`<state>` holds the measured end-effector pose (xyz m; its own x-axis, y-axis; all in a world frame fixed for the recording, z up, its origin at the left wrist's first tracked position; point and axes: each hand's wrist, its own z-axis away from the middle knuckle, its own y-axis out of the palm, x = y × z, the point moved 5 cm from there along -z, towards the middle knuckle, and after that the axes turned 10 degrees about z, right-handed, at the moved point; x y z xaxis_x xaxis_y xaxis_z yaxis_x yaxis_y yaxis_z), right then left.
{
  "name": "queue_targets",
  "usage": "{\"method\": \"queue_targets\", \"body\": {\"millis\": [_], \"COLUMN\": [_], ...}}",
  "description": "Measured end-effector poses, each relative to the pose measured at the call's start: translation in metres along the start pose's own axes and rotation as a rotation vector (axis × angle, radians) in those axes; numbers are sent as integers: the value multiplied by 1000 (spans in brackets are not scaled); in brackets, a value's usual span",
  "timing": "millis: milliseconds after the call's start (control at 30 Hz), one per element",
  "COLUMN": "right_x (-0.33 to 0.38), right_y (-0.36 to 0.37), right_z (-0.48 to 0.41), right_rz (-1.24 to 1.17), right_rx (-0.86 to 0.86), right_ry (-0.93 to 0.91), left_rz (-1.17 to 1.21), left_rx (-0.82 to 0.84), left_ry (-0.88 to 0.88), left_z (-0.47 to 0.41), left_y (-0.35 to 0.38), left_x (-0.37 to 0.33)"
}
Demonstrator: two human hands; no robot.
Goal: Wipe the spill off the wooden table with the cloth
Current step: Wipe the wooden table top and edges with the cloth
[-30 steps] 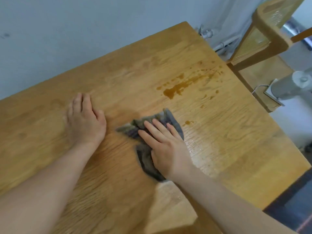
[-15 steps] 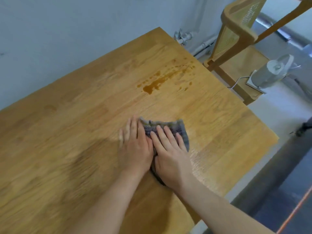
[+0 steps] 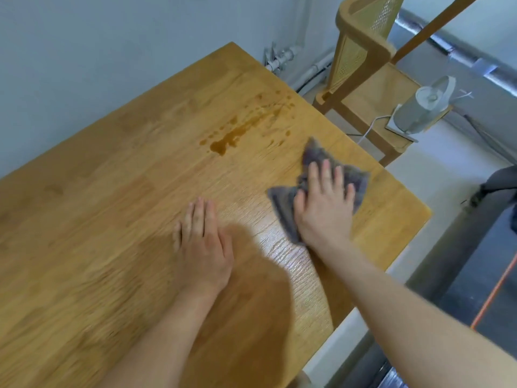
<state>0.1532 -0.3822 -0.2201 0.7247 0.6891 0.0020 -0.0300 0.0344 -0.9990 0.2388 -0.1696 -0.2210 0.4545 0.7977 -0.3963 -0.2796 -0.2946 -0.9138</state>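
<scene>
The grey cloth lies crumpled on the wooden surface, close to its right edge and near the far right corner. The right hand lies flat on top of the cloth, palm down, with the fingers straight and a little spread, so it presses the cloth and does not pinch it. One corner of the cloth comes out beyond the fingertips and another part comes out on the thumb side. The brown spill is to the left of the cloth and a little farther away, apart from it. It is one darker puddle with a line of small drops that runs toward the far corner. The left hand rests flat on the bare wood, nearer to the person, with the fingers straight and close together, and it holds nothing. Between the two hands the wood has a shiny patch, and a dark shadow falls beside the left forearm. A pale wall stands behind the surface, with grey pipes low at the corner. Beyond the far corner stands a wooden chair with a woven back, and on its seat lies a grey cylinder-shaped device with a white cable. On the right, the light floor is visible, and an orange cord crosses a darker part of it.
</scene>
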Motion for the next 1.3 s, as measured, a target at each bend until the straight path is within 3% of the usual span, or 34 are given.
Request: {"method": "queue_targets", "body": {"millis": [133,233,400,567,767,900,967,1067,1167,1233,1300], "right_x": [66,45,-19,10,98,56,11,-50,-54,-27,17], "right_y": [1,2,-8,-4,2,4,2,-4,-2,2,5], "right_z": [60,20,-88,-72,57,72,49,-3,-6,31,88], "right_rz": [-52,-35,-11,-17,-56,-48,-17,21,4,8,9], "right_rx": [2,22,26,-11,4,52,48,60,75,66,48], "right_ry": [-376,-523,-226,-1,-369,-625,-514,-139,79,110,-21], "left_rz": [-24,-20,-15,-9,-6,16,45,54,61,68,66], "left_rx": [-46,-64,-49,-59,-85,-113,-130,-121,-132,-143,-149], "left_ry": [16,10,13,5,24,64,62,56,66,63,54], "left_z": [-1,-3,-1,-2,-3,-3,-2,-2,-2,-2,-2], "left_y": [-3,-3,0,0,-1,-3,-4,-3,-1,-1,-2], "left_x": [-1,1,2,3,5,5,6,7,7,6,4]}}
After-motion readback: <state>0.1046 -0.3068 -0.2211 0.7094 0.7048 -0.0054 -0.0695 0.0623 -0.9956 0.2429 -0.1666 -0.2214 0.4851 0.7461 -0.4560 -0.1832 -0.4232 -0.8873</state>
